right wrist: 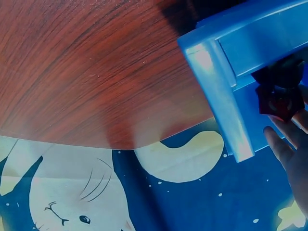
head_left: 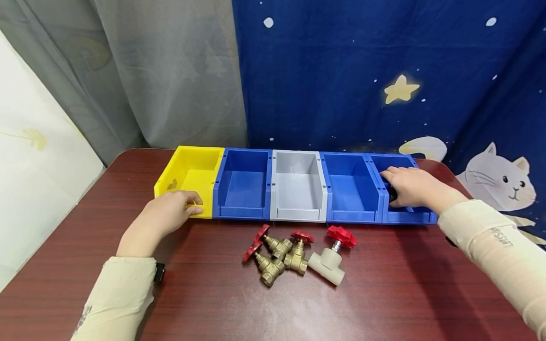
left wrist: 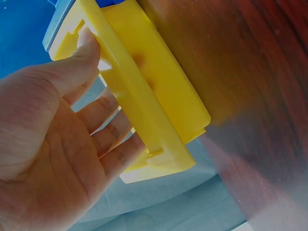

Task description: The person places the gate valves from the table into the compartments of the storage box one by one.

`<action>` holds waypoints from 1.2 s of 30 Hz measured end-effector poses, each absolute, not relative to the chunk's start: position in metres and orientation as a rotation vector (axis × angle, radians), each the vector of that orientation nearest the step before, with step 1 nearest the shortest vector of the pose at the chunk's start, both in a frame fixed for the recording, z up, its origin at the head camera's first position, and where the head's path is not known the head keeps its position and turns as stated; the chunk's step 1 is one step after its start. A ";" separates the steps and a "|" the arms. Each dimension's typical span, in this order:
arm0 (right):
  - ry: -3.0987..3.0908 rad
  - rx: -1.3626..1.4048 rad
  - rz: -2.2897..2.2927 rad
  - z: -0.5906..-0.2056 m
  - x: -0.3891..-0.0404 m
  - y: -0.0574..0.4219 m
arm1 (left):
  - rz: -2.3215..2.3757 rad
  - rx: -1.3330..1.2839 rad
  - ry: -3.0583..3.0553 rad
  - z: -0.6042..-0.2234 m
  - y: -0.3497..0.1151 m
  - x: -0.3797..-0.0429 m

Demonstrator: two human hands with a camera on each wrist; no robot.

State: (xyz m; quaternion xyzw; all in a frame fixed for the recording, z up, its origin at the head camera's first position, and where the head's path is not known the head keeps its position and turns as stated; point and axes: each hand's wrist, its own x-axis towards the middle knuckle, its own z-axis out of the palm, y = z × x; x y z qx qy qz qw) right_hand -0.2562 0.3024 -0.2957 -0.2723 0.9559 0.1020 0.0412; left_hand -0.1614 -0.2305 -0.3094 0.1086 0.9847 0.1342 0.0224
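Observation:
At the left end of a row of bins, my left hand grips the front lip of the yellow bin, thumb at the lip and fingers curled behind it. My right hand reaches into the rightmost blue bin and holds a black, dark red faceted thing; I cannot tell its kind. Between the hands, three brass valves with red handwheels lie clustered on the table. Beside them lies a white plastic tee-shaped valve with a red handwheel.
Between the yellow bin and the rightmost one stand a blue bin, a grey bin and another blue bin, side by side. The dark red wooden table carries everything. Behind it hang a grey curtain and a blue patterned curtain.

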 end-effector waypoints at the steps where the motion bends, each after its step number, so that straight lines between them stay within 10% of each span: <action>1: 2.925 -0.822 0.302 -0.296 -0.256 0.302 | 0.415 0.334 3.049 -0.309 -0.230 -0.162; 36: 2.894 -0.591 0.093 -0.303 -0.258 0.300 | 0.415 0.325 3.050 -0.309 -0.230 -0.161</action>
